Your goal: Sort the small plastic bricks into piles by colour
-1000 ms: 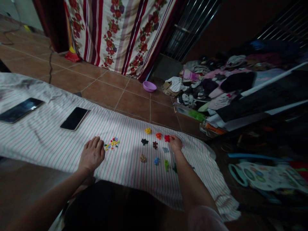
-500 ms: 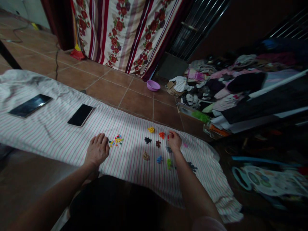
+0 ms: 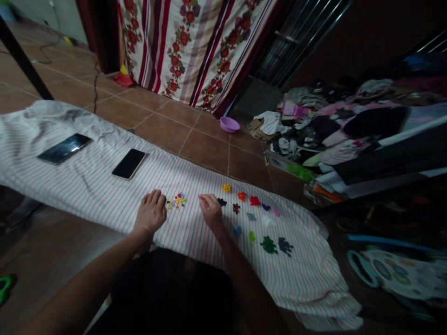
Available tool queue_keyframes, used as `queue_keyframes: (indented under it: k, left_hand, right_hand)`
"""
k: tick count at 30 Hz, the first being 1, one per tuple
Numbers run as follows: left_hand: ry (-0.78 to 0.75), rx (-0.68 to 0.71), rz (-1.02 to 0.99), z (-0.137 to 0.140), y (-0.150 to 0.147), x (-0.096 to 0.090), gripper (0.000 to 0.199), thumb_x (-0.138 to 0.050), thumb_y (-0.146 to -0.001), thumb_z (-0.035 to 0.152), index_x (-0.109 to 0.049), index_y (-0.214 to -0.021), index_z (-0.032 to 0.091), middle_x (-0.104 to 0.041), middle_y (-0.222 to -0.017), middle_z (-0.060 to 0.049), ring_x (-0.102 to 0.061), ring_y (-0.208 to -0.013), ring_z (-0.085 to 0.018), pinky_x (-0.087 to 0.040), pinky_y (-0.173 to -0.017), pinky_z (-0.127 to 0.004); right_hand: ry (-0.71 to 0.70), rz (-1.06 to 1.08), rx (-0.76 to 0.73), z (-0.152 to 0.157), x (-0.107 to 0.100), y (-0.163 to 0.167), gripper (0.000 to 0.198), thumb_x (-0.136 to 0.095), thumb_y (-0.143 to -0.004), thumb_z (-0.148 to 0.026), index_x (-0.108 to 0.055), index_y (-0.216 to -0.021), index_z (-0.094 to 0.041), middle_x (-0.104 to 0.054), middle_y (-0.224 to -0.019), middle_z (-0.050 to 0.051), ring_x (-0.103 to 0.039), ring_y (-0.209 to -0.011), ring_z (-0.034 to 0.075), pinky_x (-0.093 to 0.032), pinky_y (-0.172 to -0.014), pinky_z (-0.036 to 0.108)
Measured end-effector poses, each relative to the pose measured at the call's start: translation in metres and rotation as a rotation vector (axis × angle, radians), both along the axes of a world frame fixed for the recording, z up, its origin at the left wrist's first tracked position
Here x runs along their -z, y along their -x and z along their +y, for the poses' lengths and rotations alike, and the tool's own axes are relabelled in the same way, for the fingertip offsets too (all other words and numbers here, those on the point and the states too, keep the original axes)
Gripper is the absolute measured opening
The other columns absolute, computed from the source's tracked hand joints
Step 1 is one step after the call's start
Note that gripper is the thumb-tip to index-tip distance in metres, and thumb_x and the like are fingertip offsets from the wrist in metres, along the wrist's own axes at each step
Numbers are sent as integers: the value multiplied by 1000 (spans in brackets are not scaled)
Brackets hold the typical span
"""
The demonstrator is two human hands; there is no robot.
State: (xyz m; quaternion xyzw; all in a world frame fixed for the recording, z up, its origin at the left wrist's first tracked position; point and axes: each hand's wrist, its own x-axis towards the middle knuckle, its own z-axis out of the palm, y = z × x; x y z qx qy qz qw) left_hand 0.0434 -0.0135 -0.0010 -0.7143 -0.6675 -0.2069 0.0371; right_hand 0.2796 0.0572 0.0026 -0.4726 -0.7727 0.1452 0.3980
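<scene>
My left hand (image 3: 151,213) rests palm down on the striped cloth (image 3: 195,174), fingers stretched out, just left of a mixed pile of tiny coloured pieces (image 3: 177,201). My right hand (image 3: 211,212) is over the cloth between that pile and the black pieces (image 3: 222,202). Its fingers are pinched together; anything between them is too small to make out. Sorted by colour, small heaps lie to its right: yellow (image 3: 226,188), orange (image 3: 241,196), red (image 3: 254,200), brown (image 3: 236,208), grey (image 3: 251,217), blue (image 3: 238,230), lime (image 3: 251,238) and dark green (image 3: 269,244), among others.
Two dark-screened devices lie on the cloth to the left, a tablet (image 3: 64,148) and a phone (image 3: 129,164). Beyond the cloth's far edge, a purple basin (image 3: 229,124) sits on the tiled floor. A heap of clothes (image 3: 314,116) fills the right side.
My right hand has moved left from the red heap toward the mixed pile, uncovering the red, clear and dark green heaps. My left hand stays beside the mixed pile. The view has shifted slightly.
</scene>
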Motion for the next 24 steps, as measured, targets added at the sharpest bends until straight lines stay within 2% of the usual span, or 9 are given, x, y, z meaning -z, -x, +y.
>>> queue_keyframes:
  k: [5, 12, 17, 24]
  left_hand:
    - [10, 1, -16, 0, 0, -1, 31, -43, -90, 22, -63, -112, 14, -61, -132, -19, -52, -128, -33, -38, -107, -49]
    - [-4, -1, 26, -1, -1, -2, 29, -42, -91, 21, -63, -111, 14, -62, -131, -18, -52, -127, -33, -40, -106, -48]
    - [-9, -2, 24, -1, -1, -1, 29, -44, -91, 21, -63, -111, 13, -62, -131, -19, -53, -127, -33, -40, -106, -48]
    - [-16, -2, -1, 0, 0, 0, 28, -45, -90, 20, -63, -111, 13, -62, -131, -19, -53, -127, -33, -40, -105, -49]
  right_hand:
    - [97, -39, -71, -25, 5, 37, 25, -49, -93, -20, -72, -103, -20, -65, -92, 6, -62, -77, 16, -53, -73, 28]
    - [168, -72, -96, -40, 11, 58, 24, -53, -95, -23, -71, -110, -20, -67, -98, 7, -65, -83, 16, -55, -76, 27]
    - [143, -107, -48, -44, 19, 67, 25, -53, -94, -22, -72, -110, -21, -67, -100, 8, -66, -86, 17, -56, -76, 27]
    - [85, -151, 15, -49, 21, 72, 28, -54, -94, -25, -72, -114, -23, -67, -96, 6, -66, -90, 18, -54, -80, 27]
